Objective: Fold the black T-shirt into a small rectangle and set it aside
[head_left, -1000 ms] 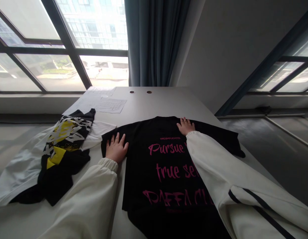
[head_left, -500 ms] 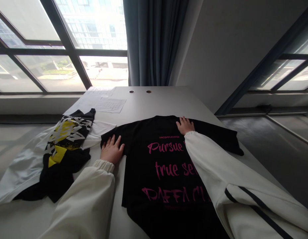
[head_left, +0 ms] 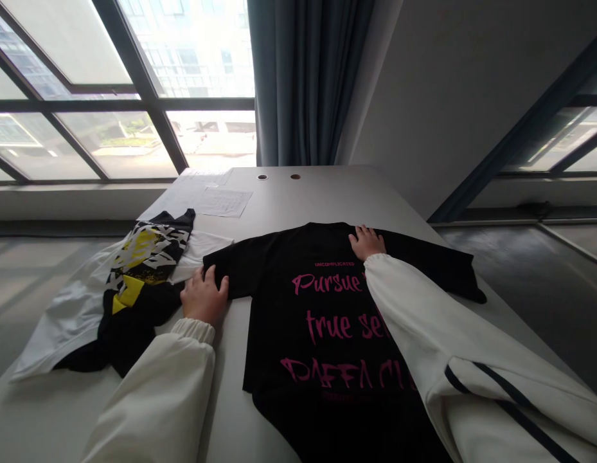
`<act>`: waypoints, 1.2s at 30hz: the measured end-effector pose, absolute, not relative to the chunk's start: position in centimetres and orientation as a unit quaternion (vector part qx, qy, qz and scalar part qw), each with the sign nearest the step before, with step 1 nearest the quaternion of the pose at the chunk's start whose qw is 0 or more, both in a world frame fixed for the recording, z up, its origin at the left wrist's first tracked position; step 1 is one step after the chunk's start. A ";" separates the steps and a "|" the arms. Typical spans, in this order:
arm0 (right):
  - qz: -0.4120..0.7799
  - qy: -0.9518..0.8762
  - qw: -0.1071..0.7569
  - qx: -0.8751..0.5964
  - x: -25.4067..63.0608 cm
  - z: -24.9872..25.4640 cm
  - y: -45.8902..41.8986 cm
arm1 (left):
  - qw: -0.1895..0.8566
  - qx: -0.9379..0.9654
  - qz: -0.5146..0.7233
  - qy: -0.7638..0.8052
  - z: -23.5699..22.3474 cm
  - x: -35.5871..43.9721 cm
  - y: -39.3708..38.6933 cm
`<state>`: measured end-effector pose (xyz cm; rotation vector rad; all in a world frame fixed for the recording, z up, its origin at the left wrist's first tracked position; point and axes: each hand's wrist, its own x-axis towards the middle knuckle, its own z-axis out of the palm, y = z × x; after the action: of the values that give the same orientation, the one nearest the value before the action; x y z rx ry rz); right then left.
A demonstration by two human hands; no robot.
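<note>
A black T-shirt (head_left: 322, 321) with pink lettering lies spread flat on the white table (head_left: 317, 196). My left hand (head_left: 203, 298) rests at the end of its left sleeve, fingers curled around the sleeve's edge. My right hand (head_left: 366, 243) lies flat, fingers spread, on the shirt near its collar. Both my arms wear white sleeves; the right one covers part of the lettering.
A pile of garments (head_left: 129, 283), black, white and yellow, lies at the left, just beside my left hand. Paper sheets (head_left: 216, 200) lie farther back. Two round holes (head_left: 279, 176) mark the table's far end, before a curtain (head_left: 302, 83) and windows.
My left hand has slid leftward along the sleeve to its end and its fingers have curled onto the edge. The right hand has stayed in place.
</note>
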<state>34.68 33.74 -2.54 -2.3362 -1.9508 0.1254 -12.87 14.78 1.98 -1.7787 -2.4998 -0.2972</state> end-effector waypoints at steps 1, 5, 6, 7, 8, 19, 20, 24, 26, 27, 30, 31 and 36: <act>0.040 -0.640 0.051 -0.766 34.7 -2.6 33.7 | 0.031 -0.565 -0.111 -0.817 2.2 -12.9 15.1; 0.035 -0.640 0.059 -0.765 34.7 -2.7 33.7 | 0.022 -0.564 -0.156 -0.811 2.3 -13.5 16.2; 0.033 -0.640 0.059 -0.765 34.7 -2.7 33.7 | 0.017 -0.572 -0.173 -0.802 2.1 -13.7 16.4; 0.031 -0.640 0.058 -0.765 34.6 -2.7 33.7 | 0.012 -0.581 -0.195 -0.790 1.9 -13.8 16.6; 0.028 -0.641 0.056 -0.765 34.6 -2.7 33.7 | 0.008 -0.595 -0.220 -0.773 1.6 -14.0 16.8; 0.010 -0.646 0.058 -0.761 34.9 -3.0 33.9 | -0.011 -0.845 -0.273 -0.459 1.3 -12.6 16.2; 0.009 -0.646 0.059 -0.761 34.9 -3.1 33.9 | -0.009 -0.842 -0.288 -0.455 1.5 -12.4 16.1; 0.011 -0.645 0.064 -0.761 34.9 -3.0 33.8 | 0.033 -0.781 -0.334 -0.526 1.6 -12.1 16.0; 0.016 -0.644 0.069 -0.762 34.9 -2.9 33.8 | 0.020 -0.781 -0.299 -0.548 1.2 -12.1 16.1; 0.019 -0.644 0.071 -0.762 34.9 -2.9 33.8 | 0.008 -0.786 -0.275 -0.554 1.0 -12.1 16.2; 0.023 -0.643 0.072 -0.762 34.8 -2.7 33.6 | -0.008 -0.790 -0.222 -0.571 0.5 -12.1 16.4; 0.023 -0.643 0.073 -0.762 34.7 -2.6 33.6 | -0.006 -0.789 -0.213 -0.577 0.5 -12.1 16.4; 0.021 -0.645 0.067 -0.761 34.6 -2.4 33.3 | -0.008 -0.782 -0.180 -0.596 1.2 -12.2 16.0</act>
<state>34.62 33.31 -2.43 -2.2928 -1.9444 0.0625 -12.19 15.99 1.24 -2.4699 -1.8838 -0.5694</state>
